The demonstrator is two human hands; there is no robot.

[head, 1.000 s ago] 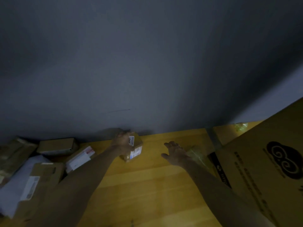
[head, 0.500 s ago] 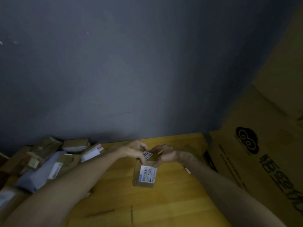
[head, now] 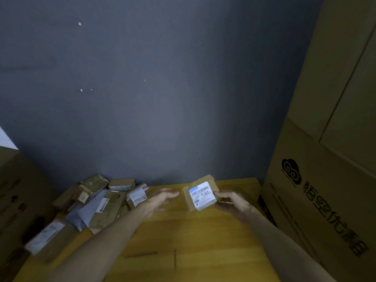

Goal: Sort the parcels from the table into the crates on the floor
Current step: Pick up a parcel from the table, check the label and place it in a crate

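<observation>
**One-handed parcel, crates out of sight**

Right of centre, the right hand (head: pixel 232 202) grips a small cardboard parcel (head: pixel 200 193) by one edge above the wooden table (head: pixel 183 241); the glossy label could let it slip. The left hand (head: pixel 160 200) hangs empty, fingers loose. Farther left, boxy parcels and soft mailers (head: pixel 93 204) lie heaped.

A matte dark grey-blue wall (head: pixel 162 98) stood behind a yellow wooden table (head: pixel 193 241); tall brown cardboard cartons (head: pixel 335 139) flanked its right side under dim lighting
</observation>
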